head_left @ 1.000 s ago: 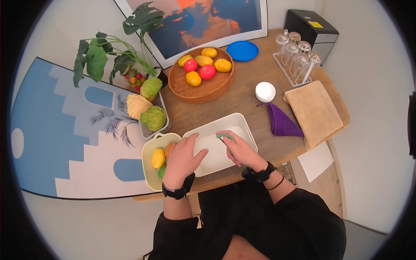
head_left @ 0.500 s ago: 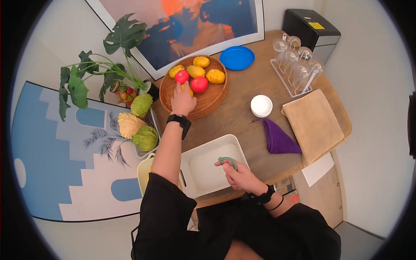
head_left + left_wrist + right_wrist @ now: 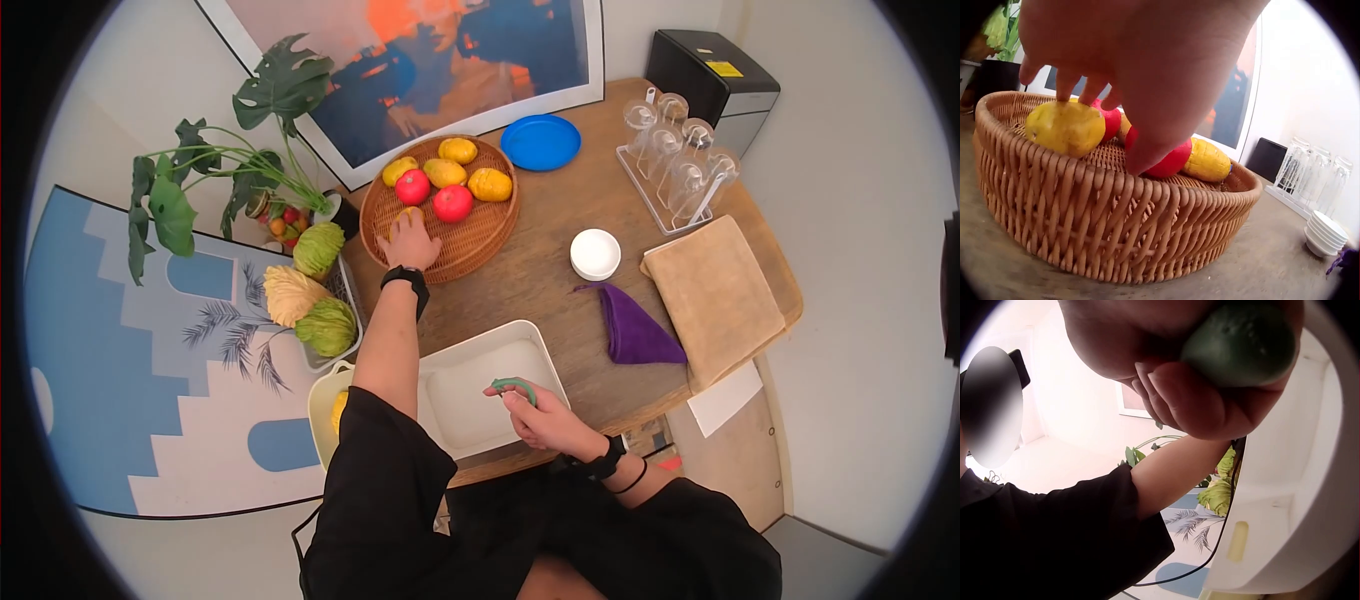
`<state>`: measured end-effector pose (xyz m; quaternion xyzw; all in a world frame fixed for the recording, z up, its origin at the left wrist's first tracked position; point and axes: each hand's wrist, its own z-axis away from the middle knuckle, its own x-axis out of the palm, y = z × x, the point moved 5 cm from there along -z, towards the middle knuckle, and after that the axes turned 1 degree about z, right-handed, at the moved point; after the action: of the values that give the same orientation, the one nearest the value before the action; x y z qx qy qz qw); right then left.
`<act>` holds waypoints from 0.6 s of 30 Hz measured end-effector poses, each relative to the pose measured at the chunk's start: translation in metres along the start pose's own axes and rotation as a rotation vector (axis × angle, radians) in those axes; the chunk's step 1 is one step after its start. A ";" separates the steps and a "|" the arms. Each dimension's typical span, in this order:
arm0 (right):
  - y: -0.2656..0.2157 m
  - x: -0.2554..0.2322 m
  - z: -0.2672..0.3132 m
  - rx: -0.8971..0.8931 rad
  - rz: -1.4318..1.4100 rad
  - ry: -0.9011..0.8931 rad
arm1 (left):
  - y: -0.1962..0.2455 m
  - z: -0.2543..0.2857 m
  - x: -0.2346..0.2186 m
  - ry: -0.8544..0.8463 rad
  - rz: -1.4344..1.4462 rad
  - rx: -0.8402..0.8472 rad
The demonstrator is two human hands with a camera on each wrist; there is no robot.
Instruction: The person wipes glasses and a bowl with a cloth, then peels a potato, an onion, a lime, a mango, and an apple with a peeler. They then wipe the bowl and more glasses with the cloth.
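In the head view my left hand (image 3: pixel 410 243) reaches over the near rim of a round wicker basket (image 3: pixel 478 245). The left wrist view shows its fingertips at the far side of a yellow potato (image 3: pixel 1066 129), the thumb spread well apart from it. More yellow potatoes (image 3: pixel 444 173) and two red round fruits (image 3: pixel 453 204) lie in the basket. Over a white rectangular tray (image 3: pixel 535 333), my right hand (image 3: pixel 553 422) grips a green peeler (image 3: pixel 518 387) with a curved head. The peeler's rounded handle end pokes out of the fist in the right wrist view.
Left of the white tray stands a cream basin (image 3: pixel 323 405), partly behind the left arm. Leafy vegetables (image 3: pixel 325 327) fill a crate beyond it. White bowls (image 3: pixel 596 255), a purple cloth (image 3: pixel 637 330), a tan cloth (image 3: pixel 715 300), glasses (image 3: pixel 662 145) and a blue plate (image 3: pixel 541 142) occupy the table.
My left hand has gone from above the white tray to the wicker basket, and its fingers have come down at the nearest yellow potato. The right hand keeps the peeler over the tray.
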<state>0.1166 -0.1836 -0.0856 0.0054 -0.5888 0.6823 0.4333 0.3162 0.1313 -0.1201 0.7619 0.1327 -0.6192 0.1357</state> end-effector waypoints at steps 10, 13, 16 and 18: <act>0.000 0.001 0.000 0.003 0.032 -0.006 | 0.011 -0.010 -0.011 -0.273 -0.069 -0.072; 0.002 0.001 0.000 0.006 0.036 -0.005 | 0.020 -0.010 -0.019 -0.335 -0.044 -0.159; 0.003 0.001 0.000 0.008 0.054 0.000 | 0.007 -0.013 -0.007 -0.302 -0.041 -0.203; 0.004 -0.001 -0.001 0.009 0.067 0.009 | -0.008 -0.018 0.009 -0.288 -0.084 -0.170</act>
<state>0.1153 -0.1830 -0.0891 -0.0156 -0.5835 0.6993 0.4126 0.3310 0.1460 -0.1262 0.6450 0.1953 -0.7136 0.1913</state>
